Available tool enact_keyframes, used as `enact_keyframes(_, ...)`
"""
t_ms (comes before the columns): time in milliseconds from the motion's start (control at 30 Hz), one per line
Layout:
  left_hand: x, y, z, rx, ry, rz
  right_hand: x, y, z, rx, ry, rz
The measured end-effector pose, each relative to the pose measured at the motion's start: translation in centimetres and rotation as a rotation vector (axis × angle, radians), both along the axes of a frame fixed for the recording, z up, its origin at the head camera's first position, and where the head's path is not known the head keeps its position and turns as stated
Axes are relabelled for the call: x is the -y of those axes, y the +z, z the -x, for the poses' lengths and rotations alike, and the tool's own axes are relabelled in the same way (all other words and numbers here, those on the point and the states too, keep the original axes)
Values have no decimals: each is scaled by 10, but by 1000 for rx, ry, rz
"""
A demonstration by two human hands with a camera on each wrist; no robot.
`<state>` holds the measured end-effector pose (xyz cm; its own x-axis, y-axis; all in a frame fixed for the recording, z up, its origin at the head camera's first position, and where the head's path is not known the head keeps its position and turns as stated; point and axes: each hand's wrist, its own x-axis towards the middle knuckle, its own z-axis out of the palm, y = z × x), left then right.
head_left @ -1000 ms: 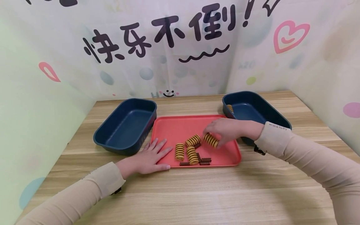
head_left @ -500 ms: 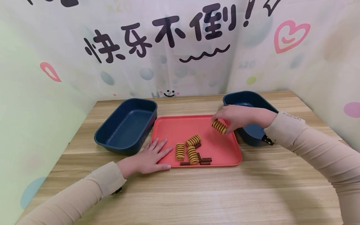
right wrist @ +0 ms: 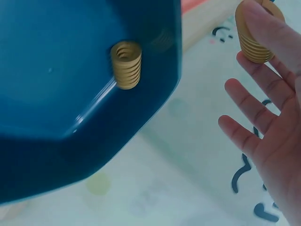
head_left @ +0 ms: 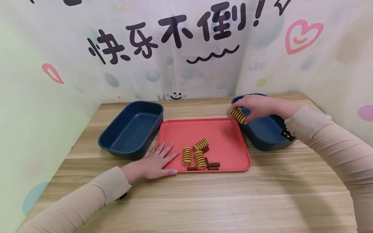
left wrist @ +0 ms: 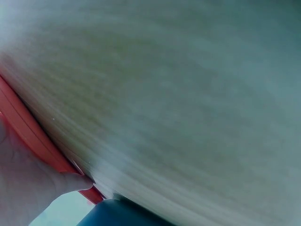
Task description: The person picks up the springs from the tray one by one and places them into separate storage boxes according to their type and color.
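Note:
My right hand (head_left: 260, 105) pinches a large yellow coil spring (head_left: 237, 116) between thumb and fingers, close to the left rim of the right blue bin (head_left: 266, 147). In the right wrist view the held spring (right wrist: 256, 35) is above the bin's outer side, and another yellow spring (right wrist: 127, 66) stands inside the bin near its wall. My left hand (head_left: 154, 164) lies with fingers spread on the left edge of the red tray (head_left: 198, 127). Three large yellow springs (head_left: 187, 156) lie on the tray, among several small dark springs (head_left: 214, 165).
A second blue bin (head_left: 131, 132) stands left of the tray, close to my left hand. The wooden table (head_left: 204, 200) extends in front of the tray. Behind it hangs a printed cloth (head_left: 201, 74).
My right hand has carried the yellow spring from over the tray, up and right, to the rim of the right bin. The left hand has stayed still.

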<state>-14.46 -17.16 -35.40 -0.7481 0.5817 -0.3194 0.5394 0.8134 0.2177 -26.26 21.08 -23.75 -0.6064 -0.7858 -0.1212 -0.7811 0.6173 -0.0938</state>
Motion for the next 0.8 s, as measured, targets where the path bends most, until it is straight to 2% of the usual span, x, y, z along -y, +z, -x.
enact_keyframes(200, 0, 1, 1, 4, 4, 9, -16, 1, 11, 31, -87, 10)
enact_keyframes(367, 0, 0, 1, 6, 8, 8, -31, -2, 20, -1, -77, 26)
enact_keyframes(500, 0, 0, 1, 4, 8, 12, -39, -6, 27, -18, -96, -15)
enact_keyframes(667, 0, 0, 1, 5, 7, 6, -45, -12, 34, 15, -153, -59)
enact_keyframes(800, 0, 0, 1, 6, 1, 2, -47, -17, 40, 39, -167, -80)
